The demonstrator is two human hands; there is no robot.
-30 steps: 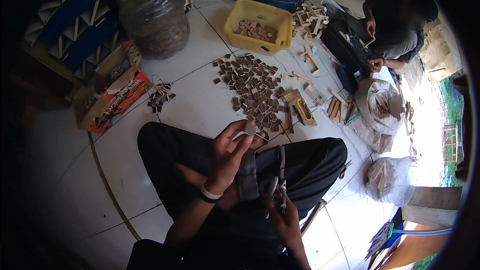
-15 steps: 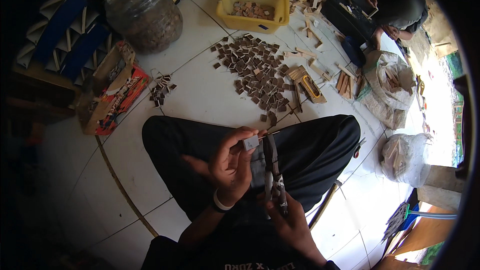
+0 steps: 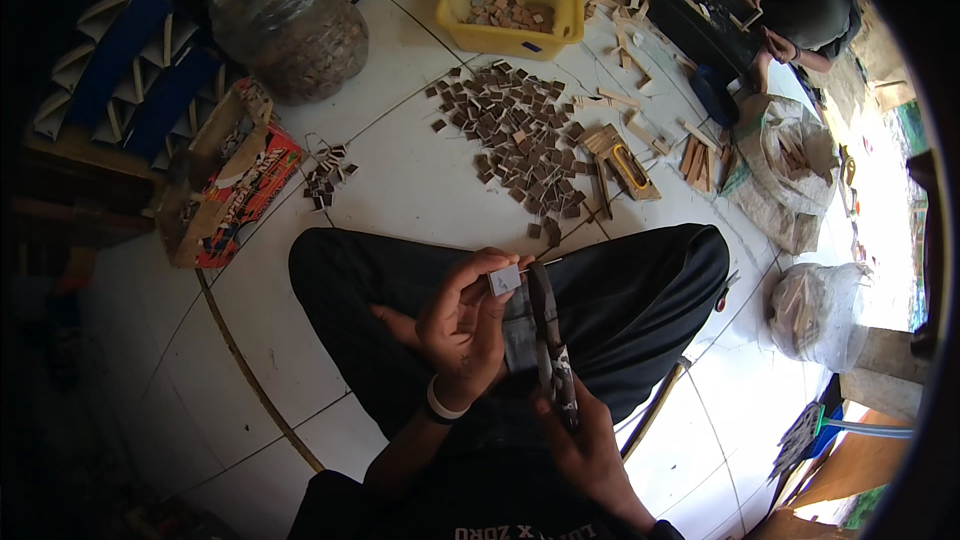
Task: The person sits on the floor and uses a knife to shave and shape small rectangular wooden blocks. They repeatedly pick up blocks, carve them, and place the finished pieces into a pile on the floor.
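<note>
Above my lap, my left hand pinches a small square tile with a pale face between thumb and fingers. A thin metal rod or wire sticks out to the right beside the tile. My right hand is closed round the handles of long dark pliers, which have patches of black-and-white wrapping. The jaw end points up and meets the thin rod, close to the left fingertips. How the rod joins the tile is hidden by the fingers.
Many brown square tiles lie ahead on the white floor. Beyond them stands a yellow tub; a torn red carton is at left. A wooden block with a yellow frame and a sack are at right. Another person works far right.
The pliers' handles look closer together in my right hand. My left hand keeps the tile nearly in place. At far right, the other person's lower hand has moved up.
</note>
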